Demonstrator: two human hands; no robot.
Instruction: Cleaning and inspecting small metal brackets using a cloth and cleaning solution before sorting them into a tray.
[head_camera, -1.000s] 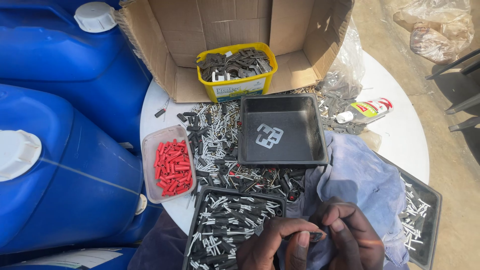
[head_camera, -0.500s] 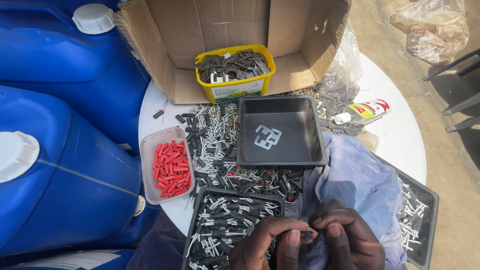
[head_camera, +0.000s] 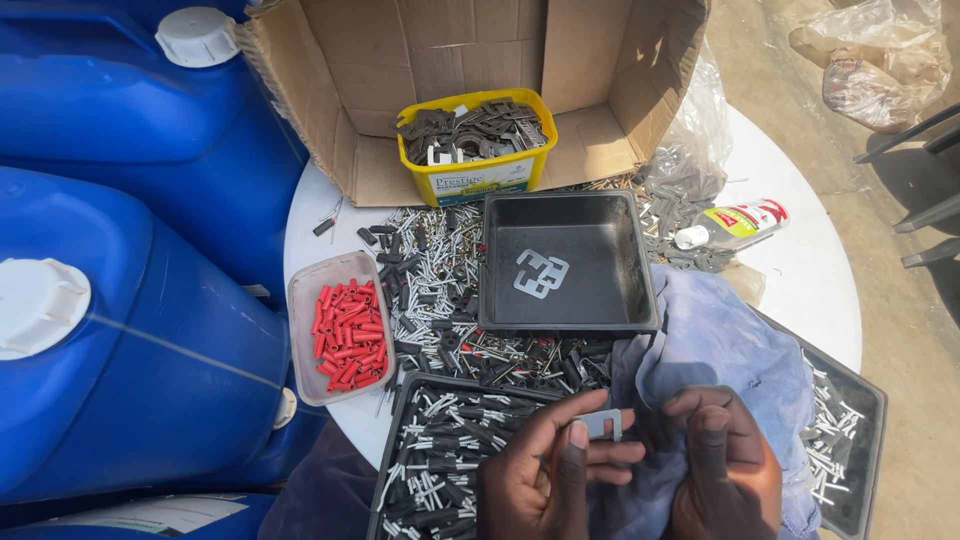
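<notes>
**Two hands holding a small metal bracket above sorted hardware**

The left hand (head_camera: 545, 475) pinches a small grey metal bracket (head_camera: 603, 423) between thumb and fingertips, just above the near edge of the round white table (head_camera: 800, 290). The right hand (head_camera: 725, 465) is curled beside it, fingers bent toward the bracket; whether they touch it cannot be told. Both hands are over a pale blue cloth (head_camera: 720, 340) draped across the table's near side.

Below the left hand lies a black tray of mixed black and silver fasteners (head_camera: 440, 450). Farther away stands an empty-walled black tray (head_camera: 567, 262) containing two flat metal brackets (head_camera: 540, 273). Loose screws and plugs (head_camera: 430, 270) are scattered between the trays. A clear tub of red wall plugs (head_camera: 340, 330) sits at the table's left edge. A yellow tub of grey metal plates (head_camera: 473, 145) rests inside an open cardboard box (head_camera: 450, 60). A small bottle (head_camera: 735, 222) lies on its side to the right. Blue plastic drums (head_camera: 120, 330) stand at left, and another black tray (head_camera: 845, 440) at right.
</notes>
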